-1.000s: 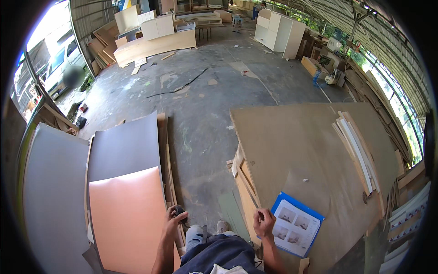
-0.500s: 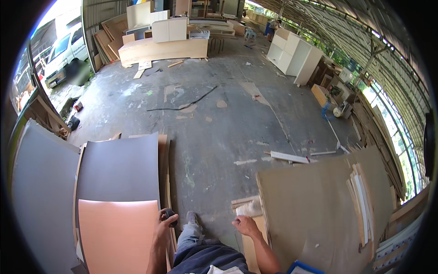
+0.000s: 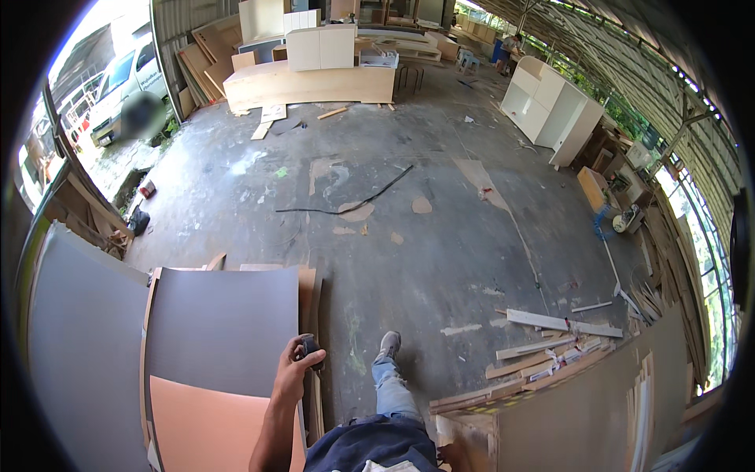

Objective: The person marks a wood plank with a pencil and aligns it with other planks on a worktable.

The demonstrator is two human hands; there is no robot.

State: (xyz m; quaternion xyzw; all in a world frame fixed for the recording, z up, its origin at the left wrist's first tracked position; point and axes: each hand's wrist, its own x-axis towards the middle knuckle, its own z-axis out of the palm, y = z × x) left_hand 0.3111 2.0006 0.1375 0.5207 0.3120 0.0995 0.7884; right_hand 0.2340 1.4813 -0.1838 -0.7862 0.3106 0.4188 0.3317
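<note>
My left hand (image 3: pixel 291 371) is closed around a small, black, rounded object (image 3: pixel 313 354), which looks like a tape measure. It is held over the right edge of a stack of sheets, where a salmon-coloured sheet (image 3: pixel 216 421) lies on a dark grey sheet (image 3: pixel 224 330). Only a dark bit of my right hand (image 3: pixel 451 454) shows at the lower edge, beside my shirt and near a wooden panel; its fingers cannot be made out. One foot (image 3: pixel 390 344) is stretched forward on the concrete floor.
To the right lie a large brown board (image 3: pixel 574 421) and a pile of wood strips (image 3: pixel 543 366). A black strip (image 3: pixel 350 206) lies on the floor ahead. Farther off stand a pale cabinet (image 3: pixel 543 102) and a long plywood panel (image 3: pixel 311 86). Another person (image 3: pixel 511 49) is at the far right.
I have stepped forward, and the view has shifted so the room sits farther right and lower. My right hand has dropped back to the lower edge. The left still holds the black object.
</note>
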